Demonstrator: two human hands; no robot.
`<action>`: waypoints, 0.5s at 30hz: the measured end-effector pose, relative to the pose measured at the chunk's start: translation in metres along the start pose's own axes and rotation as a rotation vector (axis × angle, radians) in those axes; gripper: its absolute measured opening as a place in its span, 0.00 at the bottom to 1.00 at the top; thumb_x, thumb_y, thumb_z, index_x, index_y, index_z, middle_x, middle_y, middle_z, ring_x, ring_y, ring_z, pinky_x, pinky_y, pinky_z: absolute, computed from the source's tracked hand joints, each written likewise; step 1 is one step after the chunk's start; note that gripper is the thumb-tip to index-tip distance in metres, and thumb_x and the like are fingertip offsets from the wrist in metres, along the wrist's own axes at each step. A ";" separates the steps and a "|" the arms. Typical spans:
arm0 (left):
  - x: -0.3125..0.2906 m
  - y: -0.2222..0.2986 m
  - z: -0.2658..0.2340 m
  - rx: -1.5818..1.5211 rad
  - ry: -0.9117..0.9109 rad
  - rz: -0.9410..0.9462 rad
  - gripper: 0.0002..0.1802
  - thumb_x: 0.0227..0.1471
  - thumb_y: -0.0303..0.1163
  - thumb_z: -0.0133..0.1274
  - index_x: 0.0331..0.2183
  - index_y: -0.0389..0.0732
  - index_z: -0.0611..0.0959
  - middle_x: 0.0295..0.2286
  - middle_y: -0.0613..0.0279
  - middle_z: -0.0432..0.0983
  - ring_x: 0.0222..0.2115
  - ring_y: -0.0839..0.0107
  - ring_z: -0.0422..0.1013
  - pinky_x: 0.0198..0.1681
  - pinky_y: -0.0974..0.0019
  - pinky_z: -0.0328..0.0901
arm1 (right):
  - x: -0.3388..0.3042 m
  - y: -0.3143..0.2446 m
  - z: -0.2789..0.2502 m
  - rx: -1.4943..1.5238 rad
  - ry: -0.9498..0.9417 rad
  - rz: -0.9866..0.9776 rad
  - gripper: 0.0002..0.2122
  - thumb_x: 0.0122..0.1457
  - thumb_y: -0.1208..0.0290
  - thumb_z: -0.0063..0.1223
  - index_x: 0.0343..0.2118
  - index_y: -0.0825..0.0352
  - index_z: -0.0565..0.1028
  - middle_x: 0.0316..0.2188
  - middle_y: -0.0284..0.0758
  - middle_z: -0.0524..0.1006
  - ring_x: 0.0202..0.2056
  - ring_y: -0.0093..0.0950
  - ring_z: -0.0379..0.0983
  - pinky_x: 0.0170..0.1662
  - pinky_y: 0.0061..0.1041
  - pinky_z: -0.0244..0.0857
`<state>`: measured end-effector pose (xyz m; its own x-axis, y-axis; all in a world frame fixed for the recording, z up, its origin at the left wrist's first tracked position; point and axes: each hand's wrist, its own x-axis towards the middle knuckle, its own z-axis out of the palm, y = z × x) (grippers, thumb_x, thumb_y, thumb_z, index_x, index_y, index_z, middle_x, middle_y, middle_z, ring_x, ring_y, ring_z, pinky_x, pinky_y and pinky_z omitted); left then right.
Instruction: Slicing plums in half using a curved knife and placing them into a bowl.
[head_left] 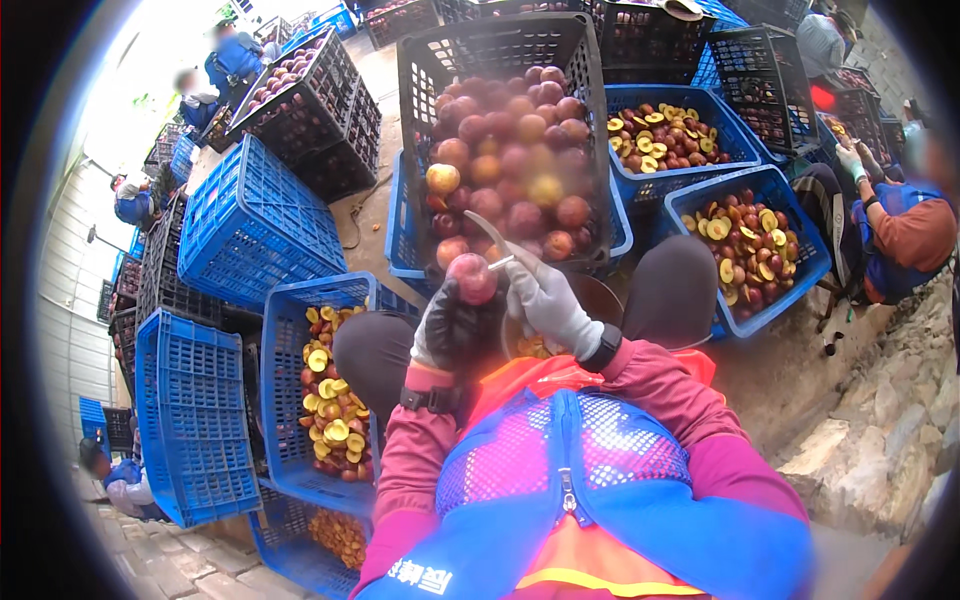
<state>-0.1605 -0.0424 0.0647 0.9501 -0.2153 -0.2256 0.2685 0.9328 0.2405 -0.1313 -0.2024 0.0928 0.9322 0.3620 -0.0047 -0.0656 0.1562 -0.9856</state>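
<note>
A round reddish plum (pixel 472 278) sits in my left hand (pixel 450 328), whose black and grey glove wraps it from below. My right hand (pixel 550 310), in a pale grey glove, grips a knife (pixel 487 232) with a curved blade. That blade points up and to the left, just above the plum. A short white piece (pixel 501 263) shows between the two hands; what it is I cannot make out. Below my right hand, a round basin (pixel 598 298) between my knees holds some yellow cut fruit. Straight ahead, a black crate (pixel 500 45) is heaped with whole plums (pixel 510 150).
Blue crates of cut plums stand at my left (pixel 290 400) and right (pixel 675 205). Stacked crates (pixel 260 225) rise farther left, beside an upright blue crate (pixel 195 420). A person (pixel 910 240) in gloves sits at the right; other people are farther off. Rough stones (pixel 860 470) border the right side.
</note>
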 end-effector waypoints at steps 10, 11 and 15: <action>-0.005 -0.005 -0.016 0.610 -0.150 0.143 0.27 0.49 0.31 0.53 0.50 0.36 0.66 0.44 0.59 0.68 0.44 0.68 0.67 0.47 0.66 0.64 | 0.002 0.020 0.003 -0.708 0.028 -0.133 0.12 0.61 0.65 0.39 0.39 0.68 0.69 0.27 0.53 0.73 0.30 0.49 0.70 0.31 0.39 0.64; -0.005 -0.005 -0.019 0.605 -0.147 0.143 0.27 0.49 0.31 0.53 0.50 0.36 0.66 0.44 0.59 0.68 0.44 0.68 0.67 0.47 0.66 0.64 | 0.002 0.019 0.004 -0.711 0.025 -0.129 0.12 0.61 0.65 0.39 0.39 0.68 0.69 0.27 0.53 0.73 0.30 0.49 0.70 0.31 0.39 0.64; 0.000 -0.008 -0.031 0.757 -0.088 0.173 0.27 0.48 0.34 0.55 0.49 0.37 0.67 0.40 0.63 0.68 0.40 0.71 0.67 0.43 0.68 0.64 | 0.006 0.024 0.003 -0.697 0.012 0.051 0.13 0.61 0.63 0.37 0.35 0.69 0.70 0.27 0.51 0.74 0.31 0.50 0.70 0.34 0.40 0.64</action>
<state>-0.1674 -0.0409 0.0340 0.9890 -0.1360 -0.0580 0.1202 0.5107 0.8513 -0.1280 -0.1935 0.0693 0.9380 0.3427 -0.0517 0.1309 -0.4885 -0.8627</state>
